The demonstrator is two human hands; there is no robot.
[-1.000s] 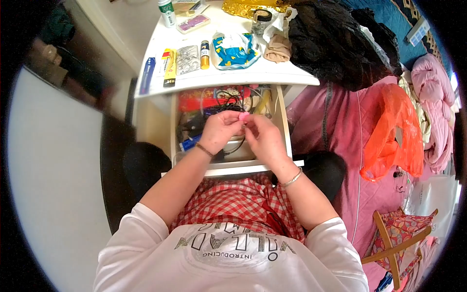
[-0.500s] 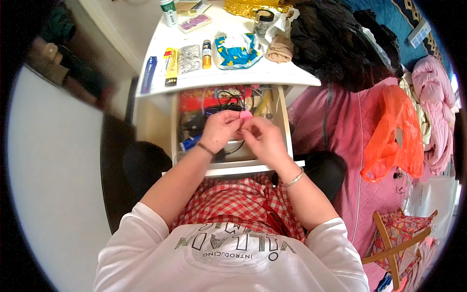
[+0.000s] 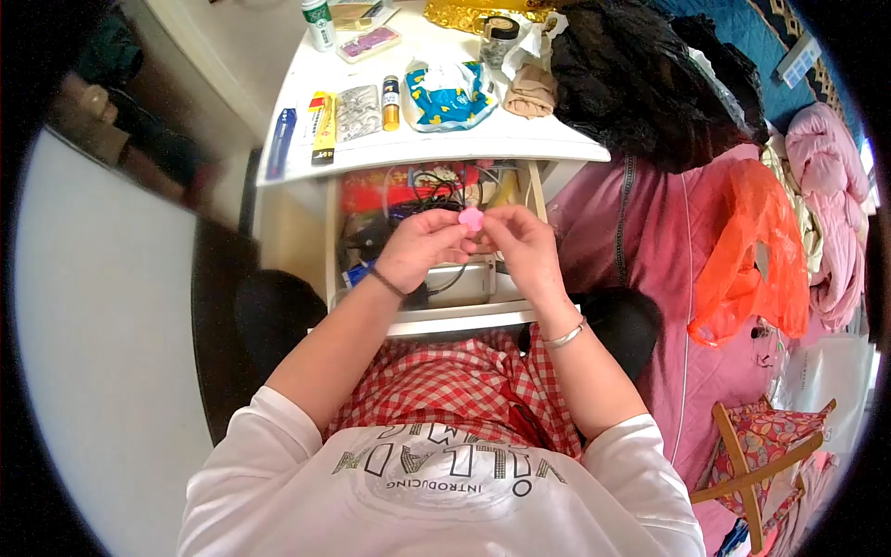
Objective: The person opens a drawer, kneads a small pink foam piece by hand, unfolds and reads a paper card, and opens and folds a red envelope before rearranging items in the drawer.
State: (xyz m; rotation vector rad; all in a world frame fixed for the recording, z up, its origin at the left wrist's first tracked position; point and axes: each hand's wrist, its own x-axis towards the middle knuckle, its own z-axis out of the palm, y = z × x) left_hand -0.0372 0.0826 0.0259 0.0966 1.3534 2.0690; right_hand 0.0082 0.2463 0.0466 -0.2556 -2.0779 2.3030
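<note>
A small pink flower-shaped piece [image 3: 471, 219] is pinched between my two hands above the open drawer [image 3: 538, 200]. My left hand [image 3: 422, 246] grips its left side with thumb and forefinger. From the right, my right hand [image 3: 522, 247] holds its lower right edge with closed fingertips. Below the hands the drawer contains black cables [image 3: 436, 188], a red packet [image 3: 371, 190] and a white box-like object [image 3: 461, 285], partly hidden by my hands.
On the white desk [image 3: 427, 150] lie a blue packet [image 3: 452, 97], a glue stick [image 3: 391, 104], a yellow-black packet [image 3: 324, 128] and a jar [image 3: 499, 42]. To the right are a black plastic bag [image 3: 640, 88], an orange bag [image 3: 752, 260] and a folding stool [image 3: 761, 464].
The pink piece now shows more of its face. My right hand has shifted slightly right and up, its fingers now at the piece's edge. More of the white object in the drawer shows.
</note>
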